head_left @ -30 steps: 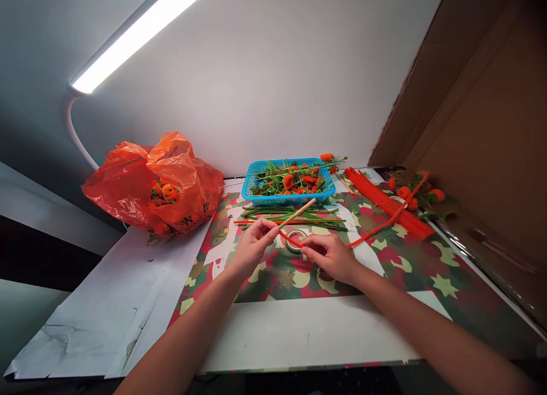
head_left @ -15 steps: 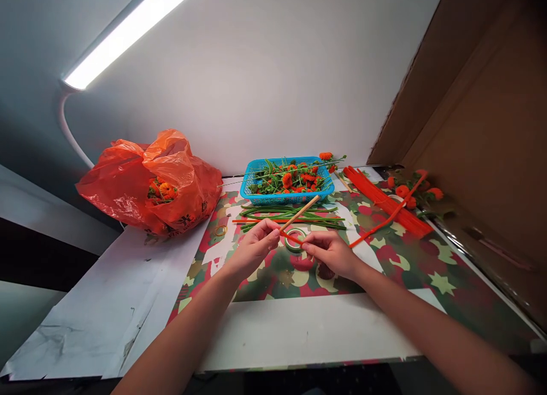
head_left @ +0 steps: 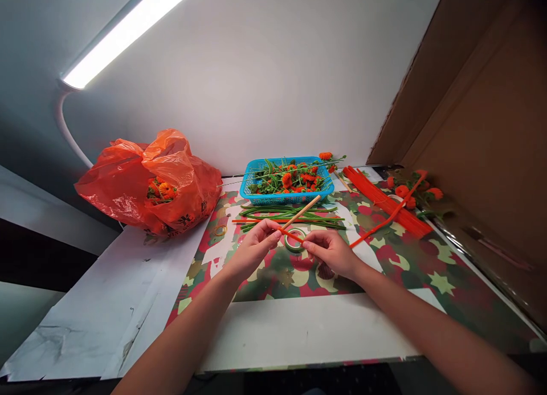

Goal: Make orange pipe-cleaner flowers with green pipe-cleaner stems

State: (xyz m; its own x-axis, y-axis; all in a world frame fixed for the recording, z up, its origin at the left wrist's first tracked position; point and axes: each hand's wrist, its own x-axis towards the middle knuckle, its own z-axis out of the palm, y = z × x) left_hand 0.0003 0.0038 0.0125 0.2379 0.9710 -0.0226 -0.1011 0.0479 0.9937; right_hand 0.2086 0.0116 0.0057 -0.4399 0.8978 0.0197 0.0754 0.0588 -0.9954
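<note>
My left hand (head_left: 260,245) pinches a thin wooden stick (head_left: 303,209) that slants up to the right. An orange-red pipe cleaner (head_left: 291,235) meets the stick at my left fingertips and runs across to my right hand (head_left: 331,251). My right thumb and fingers are closed on it. Its long tail (head_left: 376,227) stretches from behind my right hand up to the right. Just beyond the hands lies a roll of green tape (head_left: 294,248), partly crossed by the pipe cleaner. Green pipe cleaners (head_left: 299,212) lie in a pile behind it, with an orange one among them.
A blue basket (head_left: 286,198) of orange pipe-cleaner flowers stands at the back. An orange plastic bag (head_left: 188,184) with more flowers is at left. A bundle of red-orange pipe cleaners (head_left: 388,204) and several flowers (head_left: 402,191) lie at right, beside a cardboard panel (head_left: 482,155). A lamp (head_left: 128,36) hangs above.
The hands barely move. The stick has shifted very slightly at my left fingertips, and a little more of the orange-red pipe cleaner shows there.
</note>
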